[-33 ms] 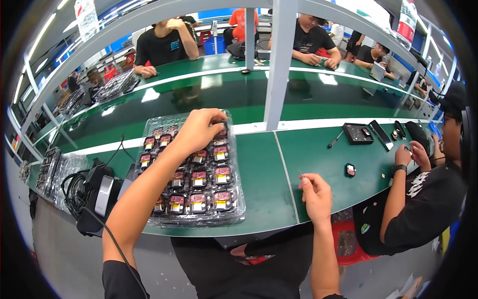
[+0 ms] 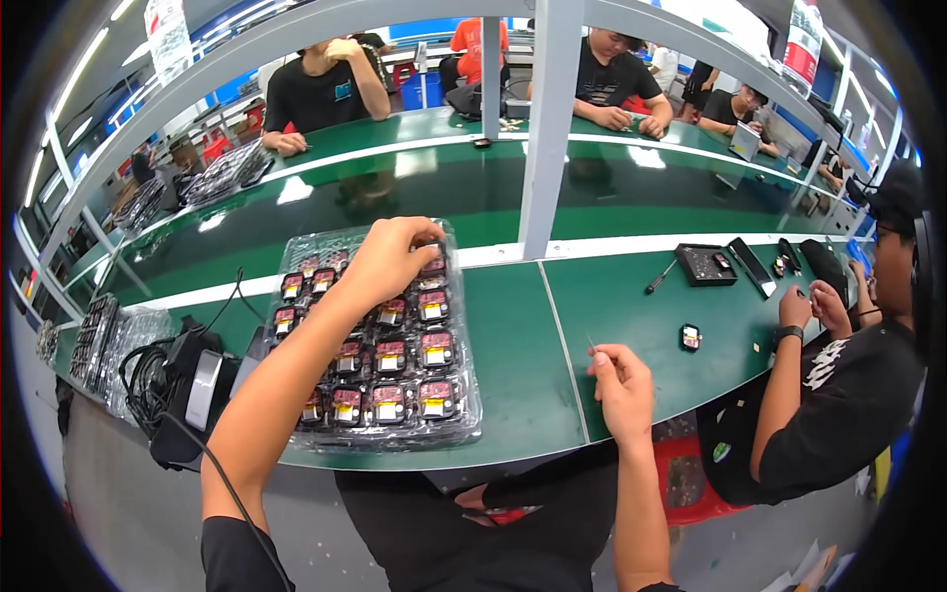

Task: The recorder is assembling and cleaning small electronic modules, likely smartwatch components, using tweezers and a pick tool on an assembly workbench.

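Clear plastic tray (image 2: 468,419) lying on green bench (image 2: 528,395), bearing rows of black units (image 2: 391,356): squarish, round-cornered, showing dark-red faces with white and yellow patches. Left hand (image 2: 388,260) curling its fingers over the far-right corner unit (image 2: 433,263); cannot tell whether they are gripping. Right hand (image 2: 623,391) pinching a thin pointed tool (image 2: 591,341) between thumb and forefinger.

The left forearm (image 2: 286,385) slants across the desk's (image 2: 523,375) near edge, left hand (image 2: 392,259) curled downward, right hand (image 2: 623,387) pinching near that edge.
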A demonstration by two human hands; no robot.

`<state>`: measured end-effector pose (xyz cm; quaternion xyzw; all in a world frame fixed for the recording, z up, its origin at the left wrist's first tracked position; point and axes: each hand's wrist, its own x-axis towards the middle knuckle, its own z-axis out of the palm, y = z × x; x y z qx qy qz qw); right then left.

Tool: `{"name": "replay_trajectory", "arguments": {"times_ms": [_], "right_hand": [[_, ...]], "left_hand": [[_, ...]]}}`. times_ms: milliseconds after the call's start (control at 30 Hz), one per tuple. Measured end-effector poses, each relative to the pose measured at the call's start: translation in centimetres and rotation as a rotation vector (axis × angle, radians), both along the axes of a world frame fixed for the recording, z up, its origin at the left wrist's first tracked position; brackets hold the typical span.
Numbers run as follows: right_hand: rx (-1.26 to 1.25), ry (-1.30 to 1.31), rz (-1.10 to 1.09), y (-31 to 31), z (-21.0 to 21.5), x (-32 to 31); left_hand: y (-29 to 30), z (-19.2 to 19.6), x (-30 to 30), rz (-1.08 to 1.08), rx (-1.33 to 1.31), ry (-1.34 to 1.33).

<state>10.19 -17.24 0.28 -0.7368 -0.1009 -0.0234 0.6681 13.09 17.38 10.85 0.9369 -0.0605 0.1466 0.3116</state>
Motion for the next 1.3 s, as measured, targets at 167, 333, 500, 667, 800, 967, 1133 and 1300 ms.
{"name": "replay_trajectory", "arguments": {"times_ms": [167,333,500,667,800,967,1133,1300], "right_hand": [[-0.018,0.027,0.007,0.0,0.1,0.0],[-0.02,0.011,0.006,0.0,-0.1,0.1],[-0.024,-0.012,0.018,0.1,0.0,0.0],[-0.02,-0.004,0.018,0.4,0.3,-0.2],[-0.045,-0.02,0.002,0.2,0.1,-0.2],[-0.032,-0.026,0.0,0.2,-0.1,-0.2],[-0.002,-0.018,-0.005,0.1,-0.4,-0.1],[0.023,-0.01,-0.049,-0.6,-0.1,0.7]], "left_hand": [[0.4,-0.6,0.2,-0.005,0.094,-0.075],[1.5,-1.3,0.0,-0.076,0.176,-0.034],[1.5,-1.2,-0.4,-0.142,0.258,-0.049],[1.8,-1.7,-0.5,-0.095,0.357,-0.118],[1.1,-1.4,-0.6,-0.096,0.341,-0.087],[1.2,-1.5,-1.1,-0.088,0.405,-0.119],[-0.2,-0.5,-1.7,-0.094,0.663,-0.256],[-8.1,2.3,-7.9,-0.144,0.473,-0.604]]}}
